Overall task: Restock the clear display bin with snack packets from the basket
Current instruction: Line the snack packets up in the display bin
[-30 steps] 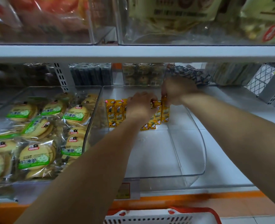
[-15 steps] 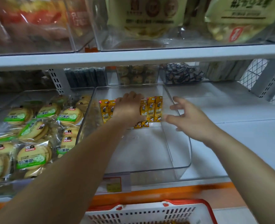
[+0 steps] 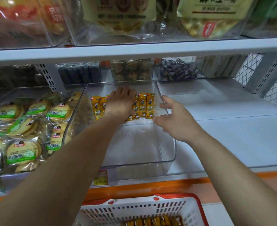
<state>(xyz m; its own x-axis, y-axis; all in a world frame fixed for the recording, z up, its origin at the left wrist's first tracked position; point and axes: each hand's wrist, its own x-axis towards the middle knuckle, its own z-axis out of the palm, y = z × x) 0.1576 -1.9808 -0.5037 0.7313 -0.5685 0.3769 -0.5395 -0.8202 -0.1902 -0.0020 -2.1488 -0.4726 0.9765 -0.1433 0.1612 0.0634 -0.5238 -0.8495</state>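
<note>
While left grip covers snack packets, right grip hovers just beside.

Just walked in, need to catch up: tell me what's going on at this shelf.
A person is restocking the clear display bin with yellow snack packets. The left hand rests flat on the row at the bin's back; the right hand hovers open by its right wall, holding nothing. Most of the bin floor is bare, and more packets lie in the basket below.
</note>
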